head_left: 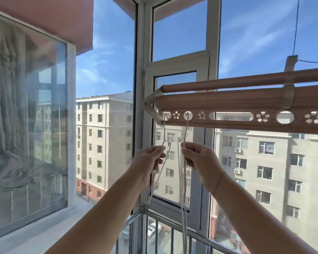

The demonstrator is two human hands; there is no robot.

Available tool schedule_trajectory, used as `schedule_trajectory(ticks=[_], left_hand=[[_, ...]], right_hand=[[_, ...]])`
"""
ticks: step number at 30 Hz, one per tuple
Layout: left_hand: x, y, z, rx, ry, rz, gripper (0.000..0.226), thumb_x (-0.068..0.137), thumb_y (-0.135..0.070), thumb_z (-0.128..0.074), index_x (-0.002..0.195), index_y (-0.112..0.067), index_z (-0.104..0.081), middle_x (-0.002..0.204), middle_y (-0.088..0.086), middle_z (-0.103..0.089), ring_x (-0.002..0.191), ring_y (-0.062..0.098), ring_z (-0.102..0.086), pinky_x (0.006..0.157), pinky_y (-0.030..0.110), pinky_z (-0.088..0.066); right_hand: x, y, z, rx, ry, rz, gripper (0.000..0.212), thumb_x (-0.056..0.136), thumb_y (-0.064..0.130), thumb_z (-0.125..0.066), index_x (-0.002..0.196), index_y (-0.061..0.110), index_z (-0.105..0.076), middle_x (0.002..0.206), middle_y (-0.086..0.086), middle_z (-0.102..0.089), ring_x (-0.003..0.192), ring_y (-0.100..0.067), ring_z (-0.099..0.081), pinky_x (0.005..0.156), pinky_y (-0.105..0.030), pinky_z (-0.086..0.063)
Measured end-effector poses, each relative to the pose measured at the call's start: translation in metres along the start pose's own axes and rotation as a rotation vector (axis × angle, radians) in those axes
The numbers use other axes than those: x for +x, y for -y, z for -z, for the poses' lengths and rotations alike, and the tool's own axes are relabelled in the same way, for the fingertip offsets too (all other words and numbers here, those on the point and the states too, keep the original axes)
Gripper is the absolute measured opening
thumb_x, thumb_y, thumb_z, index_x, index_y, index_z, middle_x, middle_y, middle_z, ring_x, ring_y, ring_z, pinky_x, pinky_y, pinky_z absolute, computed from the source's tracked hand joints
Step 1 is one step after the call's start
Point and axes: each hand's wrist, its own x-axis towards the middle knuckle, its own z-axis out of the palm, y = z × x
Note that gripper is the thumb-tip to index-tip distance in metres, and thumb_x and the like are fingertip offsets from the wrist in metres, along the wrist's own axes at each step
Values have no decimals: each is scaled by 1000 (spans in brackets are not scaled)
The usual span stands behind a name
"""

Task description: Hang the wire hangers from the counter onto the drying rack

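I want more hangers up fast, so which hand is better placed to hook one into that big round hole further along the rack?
The right hand, probably. It holds the hanger in the small round hole, on the same side as the big round hole; the left hand would have to cross over.

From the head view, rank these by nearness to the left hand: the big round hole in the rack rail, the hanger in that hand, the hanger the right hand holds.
1. Left hanger, pinched in the left hand.
2. Right hanger, just to its right, held by the right hand.
3. Big round hole, far right along the drying rack.
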Motion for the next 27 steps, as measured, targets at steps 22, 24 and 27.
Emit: schedule_trajectory(ticks=[22,24,27], left_hand=[[35,32,-5,-56,104,92,11,88,-18,-61,89,-15,-71,67,-5,-66,64,10,-52,57,21,-38],[35,32,-5,-71,110,88,10,88,-19,-62,89,-14,-71,66,-6,-66,64,10,-52,58,21,-39],[33,33,-3,-68,110,72,10,88,-19,-62,89,-15,-71,69,-5,-66,65,10,-53,62,23,-40]], right_hand=[[15,-17,13,59,-197,-77,17,86,-1,-59,101,1,-65,65,-1,-55,55,-9,-47,54,-16,-44],[12,-22,14,86,-198,-102,15,86,0,-59,99,3,-66,68,-1,-57,59,-10,-49,58,-19,-45],[9,-23,13,105,-197,-105,15,86,0,-59,98,4,-66,67,-1,-58,59,-10,-50,57,-19,-46]])
